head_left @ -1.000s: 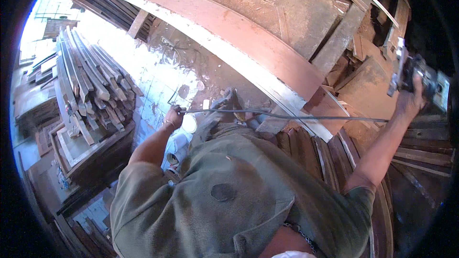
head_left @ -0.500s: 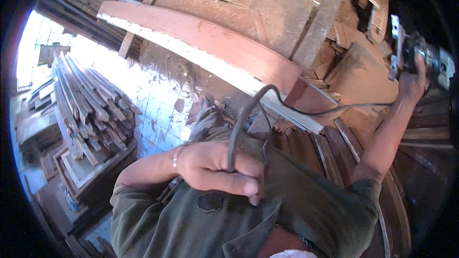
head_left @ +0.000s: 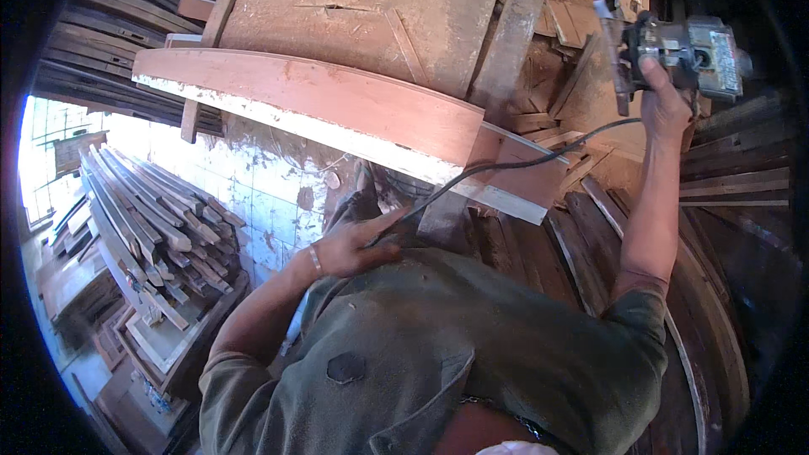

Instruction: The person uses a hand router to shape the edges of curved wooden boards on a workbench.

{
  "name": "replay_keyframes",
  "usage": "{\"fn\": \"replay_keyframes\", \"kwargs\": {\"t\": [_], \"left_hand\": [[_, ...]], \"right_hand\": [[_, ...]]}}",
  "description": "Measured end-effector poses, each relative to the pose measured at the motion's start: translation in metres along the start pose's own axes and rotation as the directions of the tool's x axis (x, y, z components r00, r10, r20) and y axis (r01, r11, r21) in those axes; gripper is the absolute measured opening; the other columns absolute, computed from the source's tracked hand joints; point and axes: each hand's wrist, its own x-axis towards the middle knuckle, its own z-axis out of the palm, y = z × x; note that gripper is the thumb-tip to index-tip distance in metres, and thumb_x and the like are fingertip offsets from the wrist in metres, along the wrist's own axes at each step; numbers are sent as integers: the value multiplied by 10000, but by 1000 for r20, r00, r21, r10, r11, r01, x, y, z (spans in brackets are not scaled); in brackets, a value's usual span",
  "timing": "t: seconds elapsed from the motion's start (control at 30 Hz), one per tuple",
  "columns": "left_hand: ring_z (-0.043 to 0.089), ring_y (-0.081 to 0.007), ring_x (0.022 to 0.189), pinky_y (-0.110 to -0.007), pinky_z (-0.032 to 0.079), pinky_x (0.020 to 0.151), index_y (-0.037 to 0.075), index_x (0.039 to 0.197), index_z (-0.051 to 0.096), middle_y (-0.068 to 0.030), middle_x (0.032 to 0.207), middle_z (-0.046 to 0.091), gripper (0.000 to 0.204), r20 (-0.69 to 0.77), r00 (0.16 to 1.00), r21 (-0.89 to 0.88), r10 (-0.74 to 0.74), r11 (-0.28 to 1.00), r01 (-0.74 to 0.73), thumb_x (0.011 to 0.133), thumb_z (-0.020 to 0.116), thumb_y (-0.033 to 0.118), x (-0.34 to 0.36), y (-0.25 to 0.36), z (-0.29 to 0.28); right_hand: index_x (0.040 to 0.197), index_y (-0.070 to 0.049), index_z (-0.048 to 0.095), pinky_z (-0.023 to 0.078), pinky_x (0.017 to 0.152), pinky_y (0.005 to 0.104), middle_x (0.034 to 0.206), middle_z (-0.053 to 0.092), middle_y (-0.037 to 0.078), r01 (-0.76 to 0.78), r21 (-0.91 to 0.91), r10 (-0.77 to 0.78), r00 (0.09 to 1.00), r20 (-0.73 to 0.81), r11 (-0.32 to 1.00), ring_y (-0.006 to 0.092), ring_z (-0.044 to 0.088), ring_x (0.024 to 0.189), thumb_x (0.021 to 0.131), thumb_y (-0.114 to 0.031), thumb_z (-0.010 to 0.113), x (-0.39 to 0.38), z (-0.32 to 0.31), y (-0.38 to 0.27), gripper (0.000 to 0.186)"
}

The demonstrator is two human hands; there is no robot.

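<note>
as seen in the head view, which looks down on the operator's hands, the right hand holds a power tool at the upper right, raised clear of the boards. the right thumb lies across the tool body and the fingers wrap it from below, closed as far as the body permits. a flat metal plate stands on the left side of the tool; the right side of the housing is blurred.

the left hand is positioned in front of the operator's shirt, palm downward, fingers partly extended. a dark cable runs from beside the right wrist, sags leftward and enters the space between the left thumb and fingers. how firmly those fingers close on it cannot be told.

beyond the hands, a long pinkish board with a white-coated edge lies diagonally from upper left to centre. a wooden crosspiece passes beneath its left part. a darker panel adjoins its right end. a dusty brown sheet lies behind. a timber stack occupies the left side, beside the tiled floor.
</note>
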Motion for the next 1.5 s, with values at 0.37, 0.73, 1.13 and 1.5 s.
{"fn": "replay_keyframes", "kwargs": {"t": [0.37, 0.73, 1.13, 1.5], "left_hand": [[627, -391, 1142, -491, 527, 955, 61, 1318, 599, -230, 1241, 649, 414, 635, 772, 366, 30, 868, -335, 935, 552, 210, 164, 15, 117], [713, -227, 912, -323, 557, 759, -26, 1167, 679, -141, 991, 746, 251, -179, 978, -478, 112, 859, -186, 972, 554, 71, 47, 69, -32], [567, -242, 1155, -404, 507, 903, 0, 1498, 377, -171, 1381, 522, 784, -867, -329, -277, -374, 911, -304, 898, 736, 353, 25, -139, -265], [647, -236, 909, -360, 536, 826, -155, 1266, 528, -192, 1045, 670, 643, -788, -256, -347, -560, 747, -567, 896, 665, 352, 46, -190, -305]], "right_hand": [[1268, -1, 581, 545, 936, 388, 1145, 680, 123, 57, -155, -32, 986, 163, 986, 235, 693, 1003, 811, -107, 769, 21, 30, -23, 505], [1290, -42, 574, 439, 1037, 395, 1240, 623, 91, -219, -270, 323, 835, 446, 938, 236, 596, 1143, 715, -209, 876, -48, 42, 39, 671], [1302, -86, 512, 437, 1047, 451, 1262, 590, 132, 0, -121, 100, 561, 822, 993, 298, 566, 1196, 605, -214, 950, -59, 87, 77, 833], [1304, -112, 464, 445, 1021, 490, 1236, 581, 144, 138, 94, -144, 415, 898, 986, 324, 570, 1169, 601, -196, 961, -38, 89, 94, 865]]}}
